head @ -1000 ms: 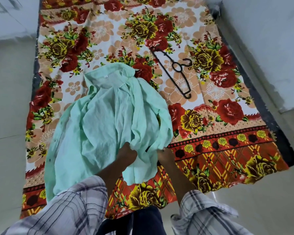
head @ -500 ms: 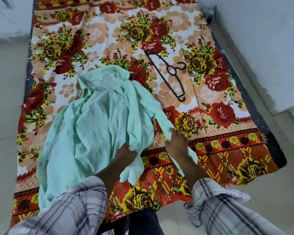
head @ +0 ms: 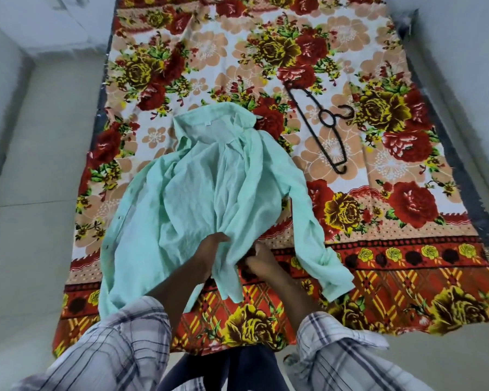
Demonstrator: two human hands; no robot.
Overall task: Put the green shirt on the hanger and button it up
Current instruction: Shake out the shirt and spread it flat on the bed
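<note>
The green shirt (head: pixel 198 198) lies crumpled on the floral sheet (head: pixel 407 277), collar toward 12 o'clock, not yet spread. The left grip (head: pixel 213 251) bunches its front cloth, likely to pull it flat. The right grip (head: pixel 259 262) curls at the hem edge; whether it holds cloth cannot be told. The hanger (head: pixel 321 122) lies apart at 1 o'clock, untouched.

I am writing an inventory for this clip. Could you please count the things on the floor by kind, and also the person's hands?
green shirt: 1
black hanger: 1
flowered blanket: 1
hands: 2, the left hand and the right hand
Total: 5
</note>
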